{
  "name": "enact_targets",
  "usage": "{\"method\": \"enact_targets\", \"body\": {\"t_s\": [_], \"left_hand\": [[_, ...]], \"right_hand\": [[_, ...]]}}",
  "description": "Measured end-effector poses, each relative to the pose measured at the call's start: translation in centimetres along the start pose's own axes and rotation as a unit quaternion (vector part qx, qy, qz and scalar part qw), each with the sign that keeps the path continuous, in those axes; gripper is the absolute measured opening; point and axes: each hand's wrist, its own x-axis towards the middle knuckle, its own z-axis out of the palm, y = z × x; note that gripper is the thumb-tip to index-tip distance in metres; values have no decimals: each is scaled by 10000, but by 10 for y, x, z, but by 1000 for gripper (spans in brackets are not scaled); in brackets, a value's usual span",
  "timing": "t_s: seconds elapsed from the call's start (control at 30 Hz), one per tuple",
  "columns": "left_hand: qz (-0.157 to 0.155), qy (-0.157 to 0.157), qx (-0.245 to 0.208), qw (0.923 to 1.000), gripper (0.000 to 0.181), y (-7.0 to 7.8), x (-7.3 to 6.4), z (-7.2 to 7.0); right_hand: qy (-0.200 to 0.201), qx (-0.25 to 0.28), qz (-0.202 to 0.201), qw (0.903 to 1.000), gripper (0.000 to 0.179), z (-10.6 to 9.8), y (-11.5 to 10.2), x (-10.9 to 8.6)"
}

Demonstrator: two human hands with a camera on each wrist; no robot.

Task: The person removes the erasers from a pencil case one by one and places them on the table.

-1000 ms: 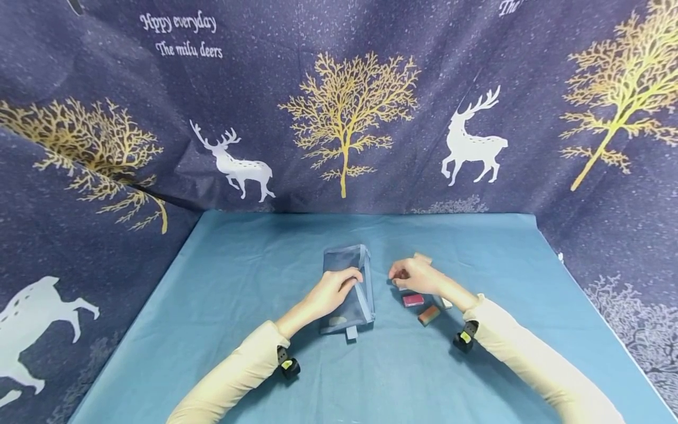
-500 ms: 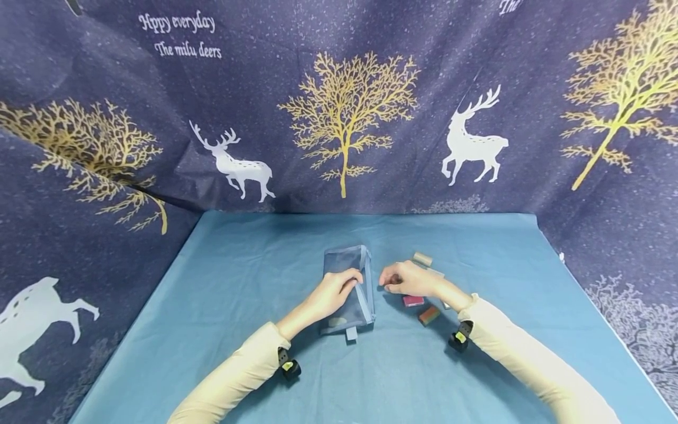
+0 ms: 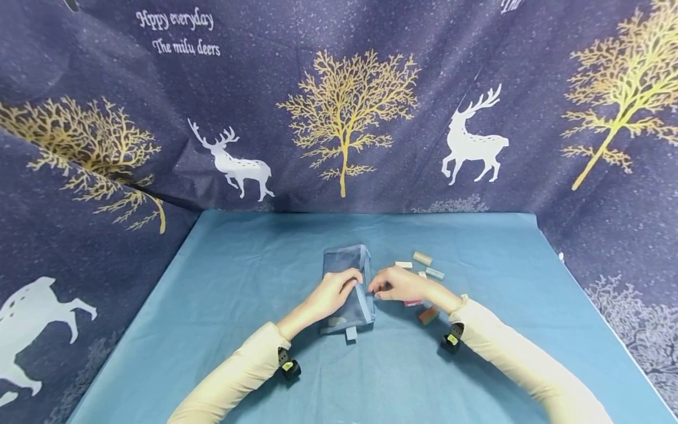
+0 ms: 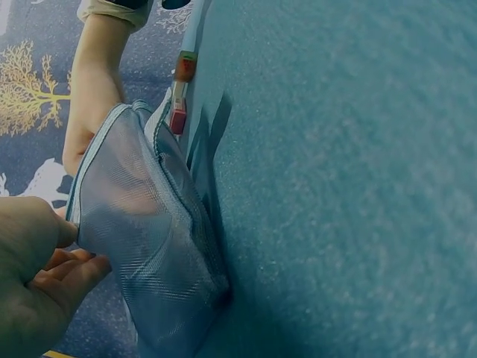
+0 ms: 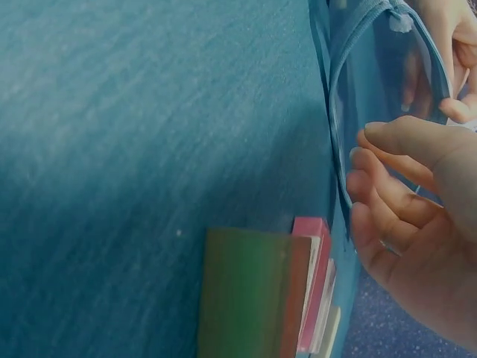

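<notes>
A blue mesh zipper pouch (image 3: 341,306) lies on the cloth; its zipped mouth gapes toward the right. My left hand (image 3: 331,291) pinches the upper edge of that mouth between thumb and fingers, as the left wrist view shows on the mesh (image 4: 156,224). Right at the opening is my right hand (image 3: 399,284), its fingers (image 5: 402,227) bent and the thumb near the index finger. No thing shows between them, though the fingertips may hide a small one. Behind this hand sit a pink-red block (image 5: 309,276) and a brown-and-green block (image 3: 428,315), eraser-like in shape.
Several more small blocks lie right of the pouch: a tan one (image 3: 422,258), a pale blue one (image 3: 435,274) and a cream one (image 3: 404,265). Blue cloth (image 3: 254,253) covers the table. A dark curtain (image 3: 381,29) with deer and trees hangs behind it.
My right hand has moved left from over the small blocks to the pouch's mouth, uncovering several of them. My left hand keeps its hold on the pouch's edge.
</notes>
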Motion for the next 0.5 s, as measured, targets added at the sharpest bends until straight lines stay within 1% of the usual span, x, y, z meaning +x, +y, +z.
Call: {"method": "enact_targets", "body": {"t_s": [0.13,0.23,0.37,0.5], "left_hand": [[-42,32,67,10000,16,2,1,-2],[-95,41,87,9999,16,3,1,-1],[-170,-4,75,9998,16,3,0,-1],[-173,-16,87,9998,16,4,0,0]], "right_hand": [[-55,63,-3,10000,20,1,-3,2],[-145,147,72,9998,22,2,-6,3],[-253,251,102,9993,22,6,-8,6],[-325,440,-20,9985,18,11,-8,10]]}}
